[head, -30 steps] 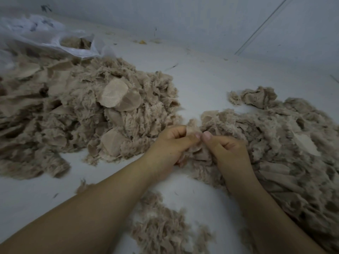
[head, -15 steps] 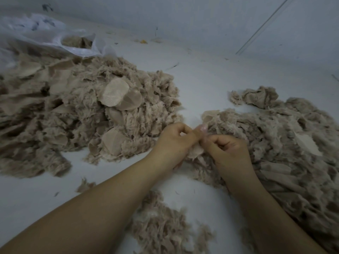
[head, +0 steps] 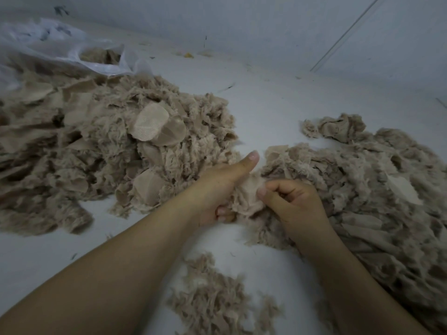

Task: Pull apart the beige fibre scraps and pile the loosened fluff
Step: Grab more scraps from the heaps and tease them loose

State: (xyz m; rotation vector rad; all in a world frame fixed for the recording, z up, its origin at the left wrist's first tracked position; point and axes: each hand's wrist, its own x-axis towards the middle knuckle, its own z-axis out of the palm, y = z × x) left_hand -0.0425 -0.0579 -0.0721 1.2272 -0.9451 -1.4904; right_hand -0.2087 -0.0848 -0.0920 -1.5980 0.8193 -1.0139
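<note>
Beige fibre covers most of the white surface (head: 278,112), split into heaps. The person's left hand (head: 217,187) and right hand (head: 295,201) meet in the middle over one scrap (head: 249,197), a pale woven patch with fuzzy edges. The left hand's grip is curled round the scrap from below, its thumb stretched forward and free. The right hand's grip is bunched tight, thumb and fingers pinching the scrap's right edge. The scrap sits at the near-left edge of the right heap (head: 362,189), touching it.

As for progress, the work looks well under way but far from over. The left heap (head: 96,153) is large and mostly fluffy, though several smooth woven patches show on its face, so which heap holds finished fluff cannot be told for certain. The right heap holds many flat, strip-like pieces that seem unopened. A small tuft patch (head: 212,298) lies near the person, between the forearms, apart from both heaps. A clear plastic bag (head: 72,52) at the far left holds more beige material, which may be further stock. By that reading, the scrap in hand is partly teased, and a good deal of pulling and gathering remains.
</note>
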